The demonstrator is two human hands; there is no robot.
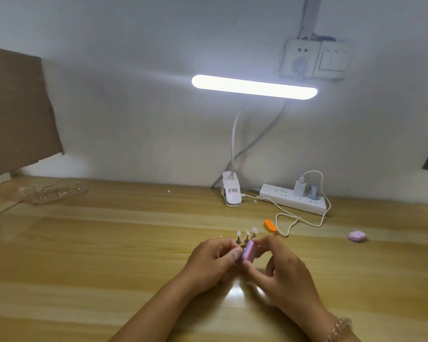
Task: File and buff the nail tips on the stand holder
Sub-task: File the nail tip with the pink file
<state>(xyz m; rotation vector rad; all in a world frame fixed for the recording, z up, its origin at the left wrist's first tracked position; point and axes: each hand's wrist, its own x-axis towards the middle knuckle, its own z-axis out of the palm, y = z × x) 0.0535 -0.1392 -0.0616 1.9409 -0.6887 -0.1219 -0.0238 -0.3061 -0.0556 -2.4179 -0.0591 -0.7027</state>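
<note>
Three pale nail tips (pixel 246 233) stand upright on dark pegs of a small wooden stand holder (pixel 242 243), low in the middle of the desk. My left hand (pixel 211 260) grips the holder from the left, covering most of its base. My right hand (pixel 279 270) pinches a small pink and purple buffer block (pixel 247 251), held against the stand just below the tips. Whether the block touches a tip is hidden by my fingers.
An orange buffer block (pixel 269 226) lies just behind the stand, and a purple block (pixel 357 236) sits at the right. A clip lamp (pixel 231 191), a power strip (pixel 293 198) and a white cable (pixel 299 219) stand at the back. Another nail stand (pixel 57 192) lies far left.
</note>
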